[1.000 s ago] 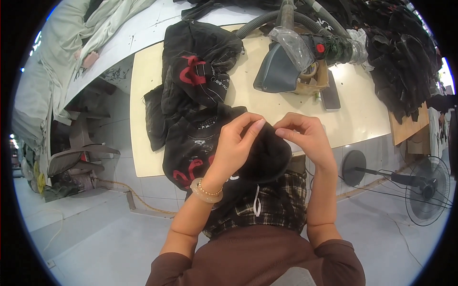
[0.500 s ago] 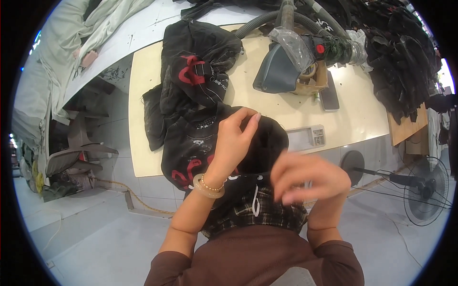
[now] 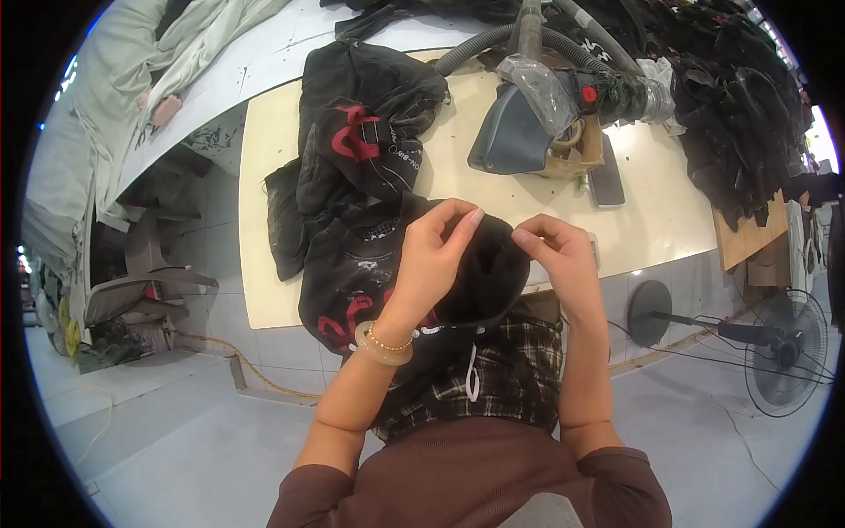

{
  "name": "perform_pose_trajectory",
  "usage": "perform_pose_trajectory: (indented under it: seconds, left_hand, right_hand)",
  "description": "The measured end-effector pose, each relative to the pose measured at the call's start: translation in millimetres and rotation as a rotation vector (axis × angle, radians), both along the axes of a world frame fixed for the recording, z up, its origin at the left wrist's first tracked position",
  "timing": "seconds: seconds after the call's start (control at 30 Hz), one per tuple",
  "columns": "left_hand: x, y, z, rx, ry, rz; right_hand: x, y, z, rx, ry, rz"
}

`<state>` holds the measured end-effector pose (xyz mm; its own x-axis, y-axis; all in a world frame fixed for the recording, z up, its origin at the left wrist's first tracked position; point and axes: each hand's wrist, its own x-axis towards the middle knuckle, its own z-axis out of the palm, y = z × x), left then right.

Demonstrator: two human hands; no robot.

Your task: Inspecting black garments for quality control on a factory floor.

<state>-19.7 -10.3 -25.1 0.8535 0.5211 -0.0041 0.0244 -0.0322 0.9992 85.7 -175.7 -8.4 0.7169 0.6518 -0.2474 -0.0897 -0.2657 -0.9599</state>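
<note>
In the head view, both hands work a black garment (image 3: 480,273) that hangs over the near edge of the cream table (image 3: 651,211). The left hand (image 3: 436,255) (a pale bangle and bead bracelet on its wrist) has its fingers curled and pinched on the cloth's upper fold. The right hand (image 3: 559,260) pinches the same fold just beside it, thumb and forefinger closed on the fabric. On the table, left of the garment, lies a pile of black garments with red print (image 3: 361,158). Beyond the garment stands a grey machine head (image 3: 510,136) with hoses. A floor fan (image 3: 783,352) stands right of the table.
</note>
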Motion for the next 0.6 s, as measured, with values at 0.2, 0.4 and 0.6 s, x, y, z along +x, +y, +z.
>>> perform_pose_trajectory:
  seconds: [0.2, 0.4, 0.6]
  left_hand:
    - [-2, 1, 1, -0.012, -0.077, -0.049]
    - [-2, 3, 1, -0.047, -0.111, -0.035]
    - [-1, 5, 1, -0.025, -0.065, -0.011]
  right_hand:
    - [13, -1, -29, 0.274, 0.640, -0.025]
    - [3, -14, -41, -0.132, 0.440, 0.272]
    - [-13, -14, -7, -0.051, -0.278, -0.302]
